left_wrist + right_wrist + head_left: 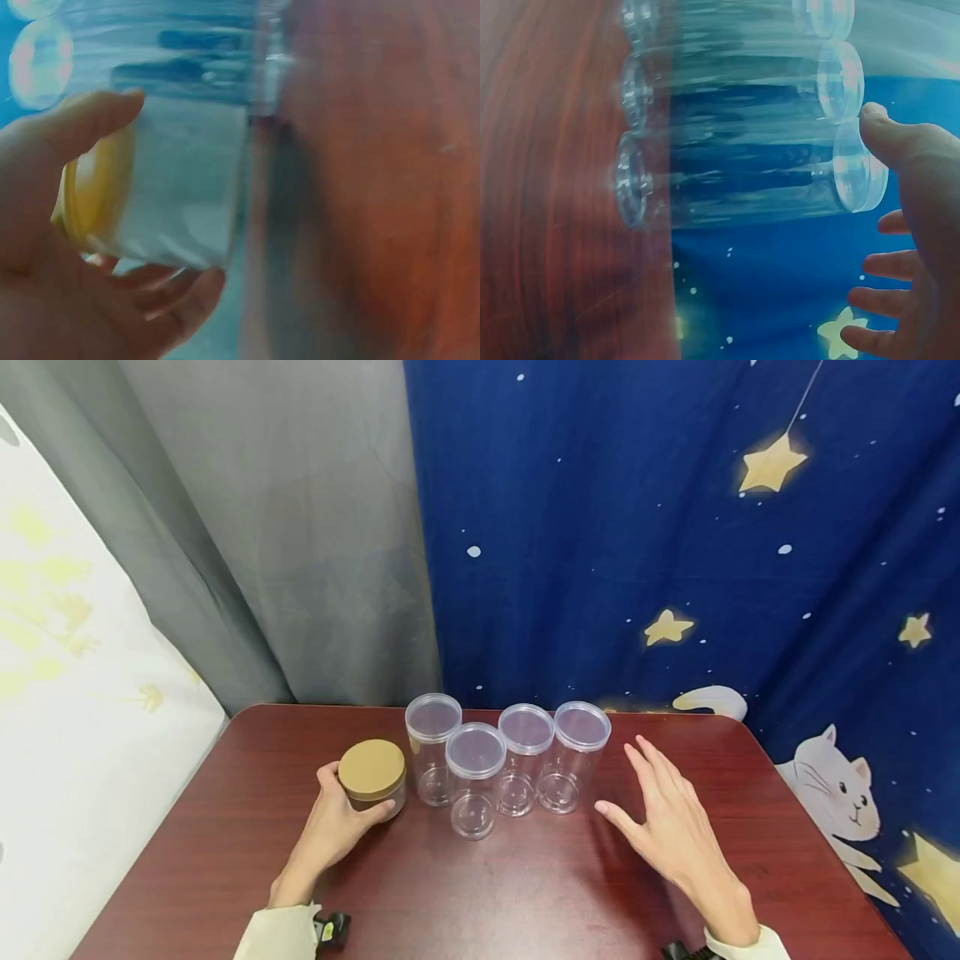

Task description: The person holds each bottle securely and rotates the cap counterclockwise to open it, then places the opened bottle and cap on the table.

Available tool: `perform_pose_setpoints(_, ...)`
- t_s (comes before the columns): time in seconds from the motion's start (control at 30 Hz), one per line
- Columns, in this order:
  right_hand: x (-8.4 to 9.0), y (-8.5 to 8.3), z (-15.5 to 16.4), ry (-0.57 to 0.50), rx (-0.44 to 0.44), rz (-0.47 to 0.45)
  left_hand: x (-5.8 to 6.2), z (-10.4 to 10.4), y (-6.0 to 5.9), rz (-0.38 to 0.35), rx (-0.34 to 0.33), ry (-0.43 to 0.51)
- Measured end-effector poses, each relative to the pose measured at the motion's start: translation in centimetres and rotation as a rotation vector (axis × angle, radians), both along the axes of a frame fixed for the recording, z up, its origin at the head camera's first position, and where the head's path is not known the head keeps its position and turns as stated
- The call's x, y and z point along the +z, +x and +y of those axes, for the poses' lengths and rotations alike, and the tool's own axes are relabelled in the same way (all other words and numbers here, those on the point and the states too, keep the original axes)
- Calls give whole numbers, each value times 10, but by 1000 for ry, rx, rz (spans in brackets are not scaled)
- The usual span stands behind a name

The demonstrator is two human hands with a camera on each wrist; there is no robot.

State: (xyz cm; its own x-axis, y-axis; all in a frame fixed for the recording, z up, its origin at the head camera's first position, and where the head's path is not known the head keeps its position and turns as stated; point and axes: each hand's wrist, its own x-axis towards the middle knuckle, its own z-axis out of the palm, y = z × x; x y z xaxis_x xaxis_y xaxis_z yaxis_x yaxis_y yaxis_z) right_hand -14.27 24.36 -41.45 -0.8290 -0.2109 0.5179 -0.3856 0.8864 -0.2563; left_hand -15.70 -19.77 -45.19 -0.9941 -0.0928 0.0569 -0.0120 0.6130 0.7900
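My left hand [333,827] grips a short clear jar with a gold lid [372,768], thumb on its near side and fingers around the far left side. In the left wrist view, the jar's clear wall [184,180] shows between thumb and fingers. Several tall clear jars with translucent lids stand upright in a cluster to the right: a left one [433,747], a front one [476,777], a middle one [525,756] and a right one [576,760]. My right hand [675,827] is held beside the right jar, fingers spread and straight, holding nothing.
The dark red wooden table [480,902] reaches back to a grey curtain [300,527] and a blue starry curtain [600,527]. White patterned cloth [82,693] hangs along the left side. The jars stand near the table's back edge.
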Motion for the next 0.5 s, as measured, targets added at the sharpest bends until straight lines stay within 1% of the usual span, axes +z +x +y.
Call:
perform_pose_setpoints(0.1, 4, 2, -5, -25, 12, 8, 11, -6, 8, -22, -61, -35)
perform_pose_setpoints(0.17, 7, 3, -8, -44, 25, 11, 20, -9, 15, -7, -119, -69)
perform_pose_setpoints(0.27, 12, 6, -14, -72, 51, 20, 34, -10, 25, 30, -221, -96)
perform_pose_setpoints(0.33, 16, 7, -18, -85, 66, 28, 43, -8, 30, 53, -290, -117)
perform_pose_setpoints(0.5, 25, 8, -31, -105, 115, 65, 66, 5, 41, 32, -396, -159)
